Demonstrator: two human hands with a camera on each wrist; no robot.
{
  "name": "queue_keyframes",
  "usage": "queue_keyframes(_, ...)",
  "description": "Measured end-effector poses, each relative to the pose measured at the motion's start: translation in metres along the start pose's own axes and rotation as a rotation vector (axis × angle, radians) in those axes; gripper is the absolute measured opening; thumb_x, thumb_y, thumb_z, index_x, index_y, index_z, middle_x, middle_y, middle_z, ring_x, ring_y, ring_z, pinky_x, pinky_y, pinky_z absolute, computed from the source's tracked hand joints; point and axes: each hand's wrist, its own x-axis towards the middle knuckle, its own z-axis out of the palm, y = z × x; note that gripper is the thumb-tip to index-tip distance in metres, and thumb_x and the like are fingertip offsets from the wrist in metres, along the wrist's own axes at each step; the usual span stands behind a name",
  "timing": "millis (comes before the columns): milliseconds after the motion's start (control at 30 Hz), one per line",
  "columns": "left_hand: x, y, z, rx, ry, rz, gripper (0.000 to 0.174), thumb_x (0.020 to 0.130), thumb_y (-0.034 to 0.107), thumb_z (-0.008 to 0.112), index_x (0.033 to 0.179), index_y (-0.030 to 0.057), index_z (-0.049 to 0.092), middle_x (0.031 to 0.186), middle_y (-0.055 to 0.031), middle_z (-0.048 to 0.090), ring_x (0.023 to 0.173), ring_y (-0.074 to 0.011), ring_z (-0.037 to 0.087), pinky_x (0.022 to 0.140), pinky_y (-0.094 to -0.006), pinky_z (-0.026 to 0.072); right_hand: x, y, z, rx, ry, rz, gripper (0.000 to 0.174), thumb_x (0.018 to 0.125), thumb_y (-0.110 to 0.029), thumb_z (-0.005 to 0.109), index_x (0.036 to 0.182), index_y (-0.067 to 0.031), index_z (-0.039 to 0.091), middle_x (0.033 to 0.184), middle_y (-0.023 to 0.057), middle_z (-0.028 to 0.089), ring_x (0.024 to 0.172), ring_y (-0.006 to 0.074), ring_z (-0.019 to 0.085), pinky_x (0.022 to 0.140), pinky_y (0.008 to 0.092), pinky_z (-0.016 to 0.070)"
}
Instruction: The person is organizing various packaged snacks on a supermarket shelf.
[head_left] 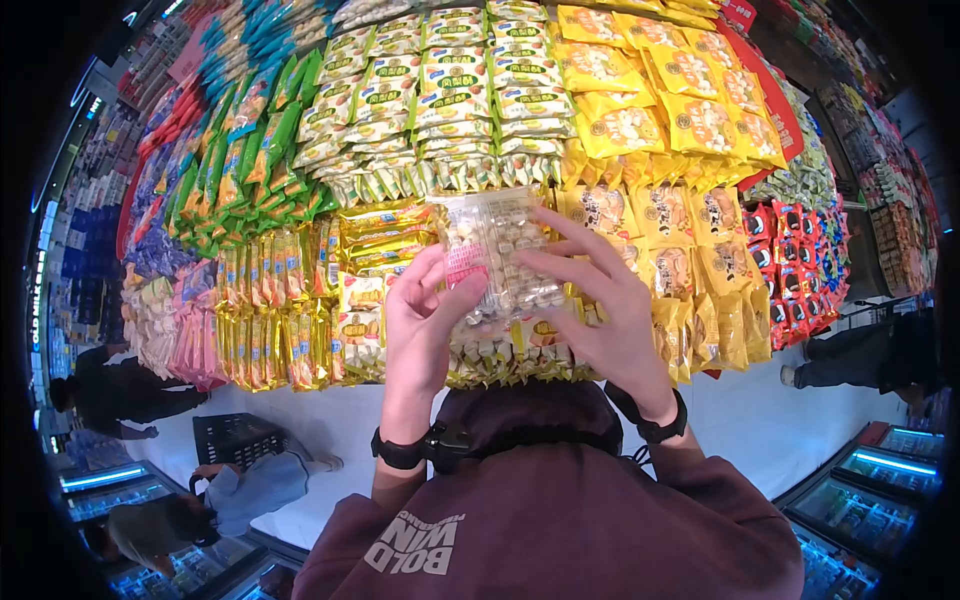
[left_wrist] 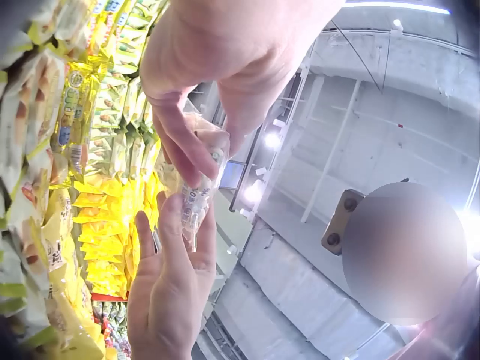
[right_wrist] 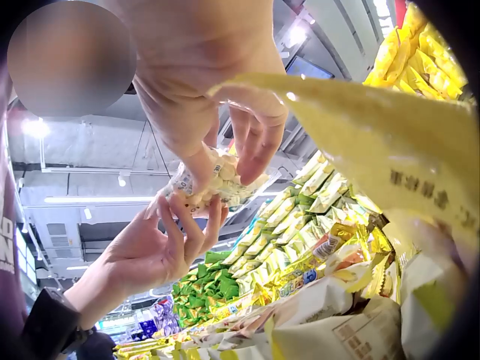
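Observation:
A clear packet of small pale round pieces (head_left: 510, 245), with a pink printed panel, is held up over the snack display. My left hand (head_left: 420, 310) grips its left side, thumb across the front and fingers behind. My right hand (head_left: 605, 305) holds the right side, its fingers spread over the front. In the left wrist view the packet (left_wrist: 201, 180) appears edge-on, with the left hand (left_wrist: 217, 60) above and the right hand (left_wrist: 172, 292) below. In the right wrist view the right hand's thumb and fingers (right_wrist: 259, 150) straddle the packet (right_wrist: 225, 184).
Yellow bags (head_left: 690, 110), green-and-white packets (head_left: 455, 80), gold-wrapped packets (head_left: 275, 310) and red packets (head_left: 795, 255) fill the display. A yellow packet (right_wrist: 390, 142) looms close to the right wrist camera. People (head_left: 255, 490) and a dark basket (head_left: 235, 440) are in the aisle behind.

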Motion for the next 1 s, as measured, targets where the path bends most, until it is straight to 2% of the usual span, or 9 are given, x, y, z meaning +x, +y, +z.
queue_keyframes(100,0.001,-0.003,-0.002,0.019,0.021,-0.023,0.038,0.091,0.000,0.071,0.127,-0.0041,0.059,0.122,-0.0122,0.070,0.100,-0.0140,0.070,0.086,-0.0269,0.0568,0.001,0.000,0.000,-0.012,0.017,-0.002,0.063,0.068,0.005,0.077,0.127,-0.0155,0.070,0.146,0.0070,0.056,0.108,0.0220,0.063,0.096,0.0367,0.0540)
queue_keyframes(533,-0.001,-0.001,-0.006,0.012,-0.005,0.004,0.045,0.092,0.000,0.068,0.135,-0.0012,0.053,0.124,-0.0085,0.069,0.096,-0.0134,0.072,0.066,-0.0274,0.0640,0.001,-0.001,0.005,0.043,0.005,0.037,0.060,0.071,0.005,0.077,0.128,-0.0121,0.069,0.146,0.0091,0.056,0.109,0.0245,0.064,0.096,0.0375,0.0524)
queue_keyframes(700,0.001,-0.001,-0.004,0.040,-0.020,0.064,0.045,0.091,-0.005,0.069,0.133,-0.0009,0.054,0.124,-0.0103,0.069,0.101,-0.0141,0.071,0.080,-0.0274,0.0616,0.001,0.003,0.005,0.036,0.015,0.009,0.060,0.071,0.005,0.077,0.128,-0.0105,0.069,0.147,0.0094,0.056,0.112,0.0269,0.062,0.098,0.0378,0.0510)
queue_keyframes(833,0.001,-0.003,-0.004,0.060,-0.004,0.104,0.045,0.089,-0.009,0.070,0.131,-0.0013,0.054,0.123,-0.0117,0.069,0.104,-0.0153,0.070,0.089,-0.0274,0.0578,0.003,0.002,0.002,-0.014,0.004,-0.030,0.057,0.074,0.006,0.072,0.128,-0.0103,0.068,0.148,0.0102,0.056,0.117,0.0301,0.060,0.100,0.0396,0.0493)
queue_keyframes(933,0.001,-0.004,0.001,0.175,0.056,0.182,0.047,0.088,-0.010,0.071,0.131,-0.0026,0.053,0.122,-0.0100,0.067,0.104,-0.0156,0.070,0.084,-0.0262,0.0581,0.002,0.002,0.000,-0.088,-0.035,-0.052,0.059,0.076,0.005,0.069,0.133,-0.0106,0.065,0.149,0.0115,0.055,0.121,0.0328,0.059,0.103,0.0415,0.0475)
queue_keyframes(1000,-0.001,-0.008,0.006,0.327,0.092,0.347,0.049,0.087,-0.010,0.072,0.132,-0.0018,0.054,0.120,-0.0085,0.066,0.100,-0.0146,0.070,0.080,-0.0253,0.0574,0.001,0.000,0.001,-0.122,-0.078,-0.057,0.062,0.077,0.002,0.069,0.138,-0.0108,0.061,0.149,0.0132,0.054,0.123,0.0348,0.058,0.105,0.0432,0.0461)
